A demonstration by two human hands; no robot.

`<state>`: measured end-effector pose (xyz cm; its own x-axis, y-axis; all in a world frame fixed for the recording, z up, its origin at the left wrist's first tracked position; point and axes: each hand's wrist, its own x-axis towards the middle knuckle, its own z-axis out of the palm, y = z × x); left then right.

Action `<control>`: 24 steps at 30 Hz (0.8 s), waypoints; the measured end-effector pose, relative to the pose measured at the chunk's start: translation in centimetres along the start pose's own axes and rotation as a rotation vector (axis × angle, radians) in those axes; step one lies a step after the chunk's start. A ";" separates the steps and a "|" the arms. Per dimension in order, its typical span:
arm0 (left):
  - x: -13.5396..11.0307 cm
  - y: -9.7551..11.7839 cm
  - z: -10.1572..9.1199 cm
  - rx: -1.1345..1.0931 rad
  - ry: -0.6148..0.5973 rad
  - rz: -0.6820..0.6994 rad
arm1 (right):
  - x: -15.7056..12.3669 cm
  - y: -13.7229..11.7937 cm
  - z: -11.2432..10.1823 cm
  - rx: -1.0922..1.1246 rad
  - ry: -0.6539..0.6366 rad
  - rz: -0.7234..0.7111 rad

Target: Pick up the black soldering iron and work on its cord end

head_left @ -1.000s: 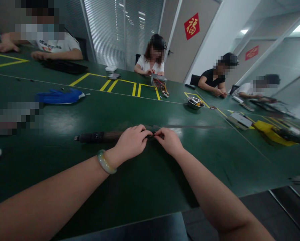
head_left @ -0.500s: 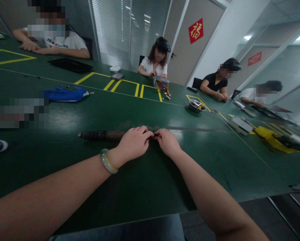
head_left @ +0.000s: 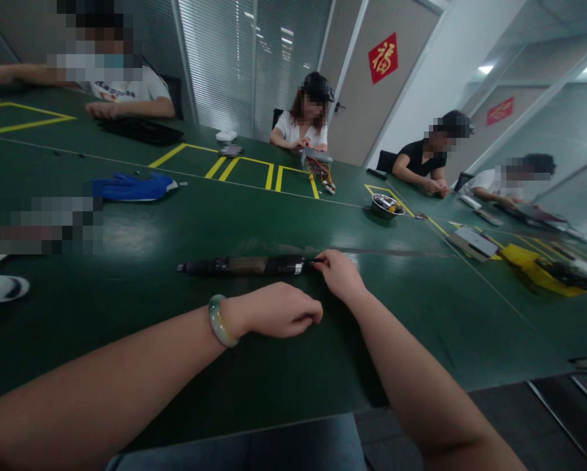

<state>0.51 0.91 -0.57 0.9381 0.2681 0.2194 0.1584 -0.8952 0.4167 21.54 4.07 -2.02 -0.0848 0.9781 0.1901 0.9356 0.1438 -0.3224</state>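
Note:
A long black electric screwdriver (head_left: 247, 265) lies on the green table, its narrow tip toward the left and its tail toward the right. My right hand (head_left: 340, 275) pinches a thin dark part at the tail, probably the cord end; the fingers hide most of it. Below the screwdriver and apart from it is my left hand (head_left: 288, 311), its fingers curled in and nothing visible in them. A green and yellow bangle (head_left: 219, 320) circles that wrist.
On the left lie a blue glove (head_left: 131, 186) and a white object (head_left: 2, 291). A metal bowl (head_left: 387, 206) of small parts stands beyond the screwdriver. A yellow bag or tray (head_left: 533, 268) holds dark cables at right. Several people sit across the table, one handling a grey box with coloured wires (head_left: 318, 160).
My left hand has let go of the screwdriver and come down toward me. The screwdriver and my right hand have shifted to the right. One person at upper left has spread their arms.

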 end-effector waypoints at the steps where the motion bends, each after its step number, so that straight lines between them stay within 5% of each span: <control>1: -0.1 -0.2 0.1 -0.014 -0.009 -0.011 | 0.2 1.0 -0.4 -0.006 0.010 0.046; 7: -0.3 -0.5 -0.7 -0.044 -0.012 -0.098 | -1.8 11.7 -5.7 -0.196 0.042 0.463; 14: -0.1 -0.4 -0.8 -0.053 -0.038 -0.120 | -14.8 26.2 -11.1 -0.288 0.182 1.046; 18: 0.1 -0.4 -0.7 -0.055 -0.053 -0.144 | -19.4 28.4 -11.2 -0.328 0.361 1.274; 24: 0.3 -0.3 -0.7 -0.062 -0.047 -0.159 | -19.3 27.6 -10.9 -0.317 0.364 1.374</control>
<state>0.57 1.55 -0.02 0.9166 0.3857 0.1053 0.2874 -0.8187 0.4970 52.73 -12.48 -4.48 0.9660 0.2161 0.1423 0.2451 -0.9405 -0.2355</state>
